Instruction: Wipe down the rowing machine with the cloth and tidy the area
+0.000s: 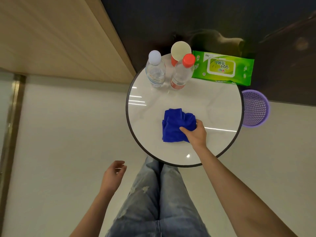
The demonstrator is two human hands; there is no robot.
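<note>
Left hand (113, 175) hangs off-table over the floor, left of the jeans (153, 202), fingers loosely curled, holding nothing. Round white table (213, 103) with a dark rim sits straight ahead. Far-left on it: clear bottle, white cap (155, 72), upright. Blue cloth (174, 125) lies crumpled on the near half of the tabletop. Behind the bottles, an orange paper cup (179, 52). Red-cap bottle (181, 74) upright, just beside the white-cap one. Right hand (196, 132) grips the cloth at its right edge, thumb on top, cloth on the table surface. Green wipes pack (222, 67) lies flat at the far-right edge, overhanging the rim. Purple mesh basket (255, 108) stands on the floor just beside the table's right side.
</note>
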